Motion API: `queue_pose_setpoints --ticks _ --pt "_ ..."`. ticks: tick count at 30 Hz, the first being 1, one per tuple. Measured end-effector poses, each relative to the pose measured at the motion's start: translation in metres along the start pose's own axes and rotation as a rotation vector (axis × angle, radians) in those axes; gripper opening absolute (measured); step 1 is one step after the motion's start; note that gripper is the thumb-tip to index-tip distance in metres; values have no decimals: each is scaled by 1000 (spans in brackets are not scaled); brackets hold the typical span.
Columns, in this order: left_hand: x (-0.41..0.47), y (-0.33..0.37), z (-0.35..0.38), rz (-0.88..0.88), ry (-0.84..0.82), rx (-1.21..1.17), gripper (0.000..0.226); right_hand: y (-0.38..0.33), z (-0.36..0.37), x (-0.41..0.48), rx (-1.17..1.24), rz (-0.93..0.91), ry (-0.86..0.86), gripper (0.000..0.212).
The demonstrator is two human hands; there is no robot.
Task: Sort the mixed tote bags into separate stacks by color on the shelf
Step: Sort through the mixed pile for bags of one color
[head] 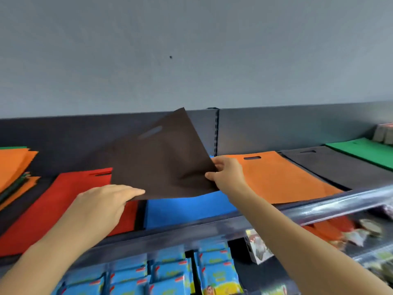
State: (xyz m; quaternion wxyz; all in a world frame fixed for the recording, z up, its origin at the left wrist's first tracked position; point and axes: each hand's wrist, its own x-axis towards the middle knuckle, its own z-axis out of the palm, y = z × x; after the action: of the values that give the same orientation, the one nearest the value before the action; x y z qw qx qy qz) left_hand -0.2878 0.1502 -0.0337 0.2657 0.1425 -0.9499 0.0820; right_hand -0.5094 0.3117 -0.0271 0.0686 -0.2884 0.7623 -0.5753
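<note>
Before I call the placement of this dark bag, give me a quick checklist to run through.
1. Grip of right hand: ok, it pinches the dark bag at its right edge.
2. Grip of left hand: cannot tell, fingers lie on the lower left corner, thumb hidden.
3. Bag lifted off the shelf: ok, raised above the blue bag.
4. Target dark stack: ok, it lies right of the orange bag.
5. Colour match with that stack: cannot tell, held bag looks browner.
6. Sorting of mixed pile at far left: not ok, orange and green edges together.
</note>
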Motion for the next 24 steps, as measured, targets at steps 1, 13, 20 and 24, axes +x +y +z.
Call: queue_pose_setpoints --ticks 1,13,20,24 --pt "13 22 9 2 -11 -7 65 11 -23 6 -6 1 13 27" --pt "128 195 66 105 -131 -172 58 103 -205 57 -62 41 191 28" --pt "188 245 86 245 -221 -181 59 133 -263 78 -159 110 318 30" --pt "226 280 102 347 -213 -201 62 151 -308 91 -221 132 398 31"
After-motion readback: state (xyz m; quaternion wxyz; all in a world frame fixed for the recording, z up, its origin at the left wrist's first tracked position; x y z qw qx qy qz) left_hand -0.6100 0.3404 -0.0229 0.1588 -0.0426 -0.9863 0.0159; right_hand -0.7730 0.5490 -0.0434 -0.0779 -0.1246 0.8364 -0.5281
